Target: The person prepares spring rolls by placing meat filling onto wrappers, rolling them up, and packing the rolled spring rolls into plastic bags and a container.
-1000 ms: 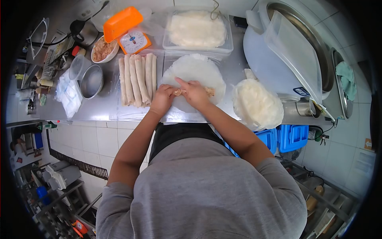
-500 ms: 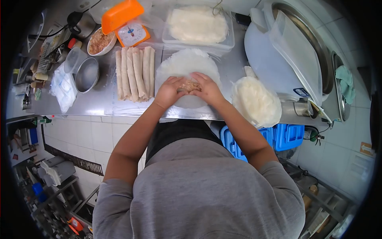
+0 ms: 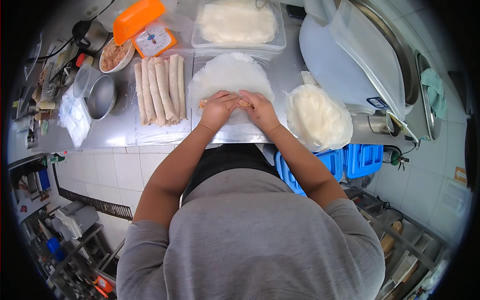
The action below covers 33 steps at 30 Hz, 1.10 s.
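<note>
Left hand (image 3: 218, 110), right hand (image 3: 261, 111): fingers (image 3: 226, 98) closed around filling (image 3: 244, 103), upper centre. Rolls (image 3: 160, 90), scale (image 3: 154, 40): upper left. White sheets (image 3: 318, 116): right.

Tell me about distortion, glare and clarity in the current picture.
Head view: wide-angle distortion, with black corners framing the picture; head view: a bright sheen on the steel table near its front edge; head view: the left hand and right hand look fairly clear; head view: detail fades into dimness at lower left.
</note>
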{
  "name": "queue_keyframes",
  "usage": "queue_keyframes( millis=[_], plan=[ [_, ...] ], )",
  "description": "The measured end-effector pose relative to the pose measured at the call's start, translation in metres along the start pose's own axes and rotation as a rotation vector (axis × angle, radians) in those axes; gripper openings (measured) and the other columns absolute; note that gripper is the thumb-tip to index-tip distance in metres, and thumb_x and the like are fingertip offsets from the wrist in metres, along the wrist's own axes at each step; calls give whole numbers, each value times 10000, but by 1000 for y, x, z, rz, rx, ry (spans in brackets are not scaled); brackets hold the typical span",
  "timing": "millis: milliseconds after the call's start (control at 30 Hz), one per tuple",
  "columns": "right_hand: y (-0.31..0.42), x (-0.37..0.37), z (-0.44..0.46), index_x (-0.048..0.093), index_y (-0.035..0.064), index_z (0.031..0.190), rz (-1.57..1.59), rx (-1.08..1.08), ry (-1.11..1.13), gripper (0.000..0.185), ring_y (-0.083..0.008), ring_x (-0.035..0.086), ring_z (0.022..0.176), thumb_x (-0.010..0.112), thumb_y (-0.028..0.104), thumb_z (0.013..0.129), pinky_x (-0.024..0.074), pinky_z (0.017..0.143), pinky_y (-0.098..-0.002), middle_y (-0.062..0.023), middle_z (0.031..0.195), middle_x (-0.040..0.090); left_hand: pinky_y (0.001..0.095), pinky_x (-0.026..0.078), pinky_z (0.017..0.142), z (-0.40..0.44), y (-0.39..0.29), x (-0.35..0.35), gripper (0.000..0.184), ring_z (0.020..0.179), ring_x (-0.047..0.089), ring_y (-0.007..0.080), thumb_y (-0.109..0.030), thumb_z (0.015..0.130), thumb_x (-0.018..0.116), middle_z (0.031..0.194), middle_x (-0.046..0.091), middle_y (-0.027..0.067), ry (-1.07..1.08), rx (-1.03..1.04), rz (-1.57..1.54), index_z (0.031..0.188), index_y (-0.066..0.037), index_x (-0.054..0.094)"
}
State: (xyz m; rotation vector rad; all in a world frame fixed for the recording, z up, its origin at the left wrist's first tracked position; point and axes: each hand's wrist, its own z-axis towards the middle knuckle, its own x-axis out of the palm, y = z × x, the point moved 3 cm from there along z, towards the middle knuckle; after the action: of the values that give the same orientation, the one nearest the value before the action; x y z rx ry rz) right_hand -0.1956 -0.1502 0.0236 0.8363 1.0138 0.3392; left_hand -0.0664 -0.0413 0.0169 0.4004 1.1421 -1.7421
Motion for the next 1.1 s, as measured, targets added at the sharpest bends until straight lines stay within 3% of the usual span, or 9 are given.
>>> queue_keyframes(
  millis=[100, 300, 400, 500, 600, 700, 900, 1000, 1100],
  plan=[
    [7, -17, -2, 570, 99, 1241, 62, 21, -129, 493, -325, 619, 935, 688, 29, 767, 506, 816, -404, -149, 1009, 657, 347, 530, 797, 10, -9, -5, 216, 901, 638, 255, -188, 755, 735, 975, 715, 58, 23, -18, 17, 943, -82, 736],
    [-12, -26, -6, 629, 79, 1146, 88, 123, -25, 410, -326, 616, 928, 704, 34, 746, 503, 820, -397, -136, 1024, 670, 348, 530, 800, 15, -16, 12, 196, 886, 637, 247, -195, 766, 731, 974, 719, 38, 82, 1, 37, 931, -89, 742],
    [0, -40, -9, 641, 90, 1142, 14, -88, -165, 412, -287, 628, 927, 747, 73, 744, 503, 846, -390, -125, 1100, 645, 347, 530, 800, 22, -25, 9, 178, 885, 638, 242, -188, 774, 725, 964, 722, 31, 62, 14, 16, 920, -88, 745],
    [-18, -34, -16, 667, 65, 1055, -64, -53, -118, 310, -315, 606, 948, 721, 79, 750, 486, 859, -395, -102, 965, 678, 348, 529, 806, 21, -27, 22, 180, 894, 639, 243, -178, 782, 719, 980, 720, 32, 58, 33, 9, 935, -87, 744],
    [-26, -43, -18, 690, 55, 976, -84, -40, -19, 235, -314, 583, 999, 728, 88, 747, 472, 881, -387, -108, 1093, 648, 350, 524, 822, 22, -25, 31, 197, 902, 641, 248, -168, 780, 718, 997, 715, 49, 101, 54, -15, 953, -76, 738],
    [-16, -51, -25, 687, 46, 953, -34, 31, -93, 215, -315, 565, 1017, 719, 77, 743, 466, 883, -389, -115, 1126, 619, 351, 515, 844, 32, -36, 28, 226, 918, 638, 256, -162, 766, 727, 1005, 705, 72, 118, 40, -21, 969, -63, 727],
    [-33, -55, -31, 578, 73, 1248, -70, 44, -72, 544, -309, 576, 981, 737, 63, 728, 473, 862, -385, -131, 999, 613, 363, 499, 860, 42, -49, 47, 260, 956, 621, 276, -151, 745, 740, 1009, 686, 100, 203, 46, -13, 981, -49, 707],
    [-38, -60, -36, 443, 111, 1408, 197, 190, -93, 736, -253, 583, 953, 684, -65, 735, 488, 835, -346, -120, 1048, 601, 365, 496, 851, 50, -61, 59, 258, 955, 618, 285, -140, 740, 742, 1018, 683, 105, 222, 104, -66, 977, -47, 704],
    [-48, -62, -31, 355, 157, 1471, 216, 315, -1, 863, -220, 568, 902, 653, -132, 714, 487, 815, -318, -105, 1030, 584, 373, 486, 859, 48, -57, 73, 261, 970, 611, 293, -133, 734, 744, 1023, 677, 109, 269, 169, -116, 977, -45, 703]
  ],
)
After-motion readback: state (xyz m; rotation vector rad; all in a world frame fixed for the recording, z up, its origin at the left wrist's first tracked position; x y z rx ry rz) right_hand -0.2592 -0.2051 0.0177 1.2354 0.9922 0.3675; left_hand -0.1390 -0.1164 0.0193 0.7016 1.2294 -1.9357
